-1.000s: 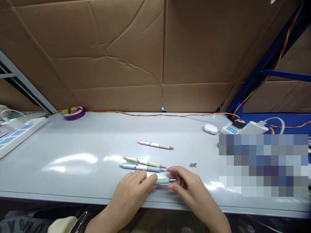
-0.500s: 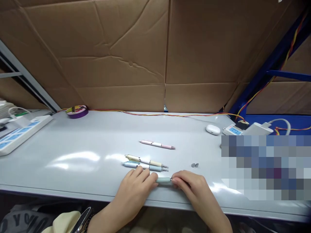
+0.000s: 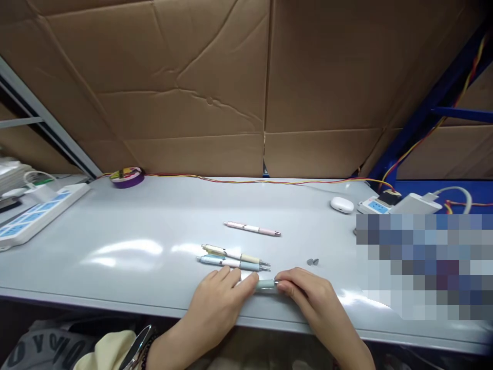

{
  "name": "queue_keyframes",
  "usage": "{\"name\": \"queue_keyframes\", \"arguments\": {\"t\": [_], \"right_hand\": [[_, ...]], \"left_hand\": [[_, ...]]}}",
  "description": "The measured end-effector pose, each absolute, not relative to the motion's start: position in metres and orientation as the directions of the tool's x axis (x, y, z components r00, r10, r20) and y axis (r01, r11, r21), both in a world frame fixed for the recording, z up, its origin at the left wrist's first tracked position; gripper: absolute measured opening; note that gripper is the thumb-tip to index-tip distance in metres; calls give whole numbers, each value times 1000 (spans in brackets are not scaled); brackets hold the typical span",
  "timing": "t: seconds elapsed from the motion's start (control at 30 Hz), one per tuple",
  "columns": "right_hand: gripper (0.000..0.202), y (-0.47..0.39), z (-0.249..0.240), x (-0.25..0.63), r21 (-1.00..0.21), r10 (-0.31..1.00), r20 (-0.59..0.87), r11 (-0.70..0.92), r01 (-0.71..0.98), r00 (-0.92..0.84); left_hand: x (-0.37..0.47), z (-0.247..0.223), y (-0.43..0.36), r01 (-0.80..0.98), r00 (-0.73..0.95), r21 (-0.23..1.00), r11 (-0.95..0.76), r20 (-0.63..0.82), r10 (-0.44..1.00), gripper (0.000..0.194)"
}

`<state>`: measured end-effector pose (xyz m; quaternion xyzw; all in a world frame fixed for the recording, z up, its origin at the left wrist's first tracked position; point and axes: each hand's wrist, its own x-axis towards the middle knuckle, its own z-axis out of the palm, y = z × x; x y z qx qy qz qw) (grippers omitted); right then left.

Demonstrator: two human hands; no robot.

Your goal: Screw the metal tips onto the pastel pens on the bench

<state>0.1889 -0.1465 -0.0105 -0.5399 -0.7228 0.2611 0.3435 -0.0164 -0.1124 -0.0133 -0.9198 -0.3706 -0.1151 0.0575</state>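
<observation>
A pale green pen (image 3: 265, 284) lies low over the front of the table, held at both ends. My left hand (image 3: 221, 298) is closed around its body, hiding most of the barrel. The thumb and forefinger of my right hand (image 3: 304, 293) pinch its metal tip end. Just beyond my left fingers lie a blue and white pen (image 3: 231, 263) and a yellow and white pen (image 3: 234, 254), side by side, with thin ends showing at the right. Farther back is a pink and white pen (image 3: 252, 228). Two small grey cone-shaped pieces (image 3: 313, 262) sit beyond my right hand.
A white earbud case (image 3: 342, 205) and a power strip (image 3: 373, 205) with a plugged-in charger stand at back right. Another power strip (image 3: 42, 213) lies at left, near a purple tape roll (image 3: 127, 178). A twisted cable (image 3: 246, 181) runs along the cardboard (image 3: 185, 113).
The view has shifted slightly, so things appear a little farther right. My left thumb has moved slightly toward my right hand along the green pen. Both hands keep their hold.
</observation>
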Motion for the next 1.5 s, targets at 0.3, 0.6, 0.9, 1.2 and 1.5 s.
{"name": "queue_keyframes", "arguments": {"t": [0.3, 0.6, 0.9, 1.2, 1.5], "right_hand": [[34, -146, -8, 181, -673, 967, 132, 250, 697, -220], [13, -146, -9, 185, -770, 961, 215, 275, 575, -172], [15, -147, -9, 187, -804, 971, 214, 239, 544, -109], [22, -148, -1, 186, -807, 974, 188, 228, 545, -128], [20, -149, -3, 186, -862, 989, 148, 135, 489, -12]], "left_hand": [[-17, -12, -113, 661, 721, 20, -750, 259, 642, 20], [-19, -6, -108, 632, 755, 69, -772, 169, 634, 31], [-23, -6, -107, 586, 806, -55, -809, 146, 574, 71], [-25, -9, -110, 610, 785, -15, -792, 149, 601, 69], [-24, -12, -108, 600, 780, -10, -800, 233, 581, 62]]}}
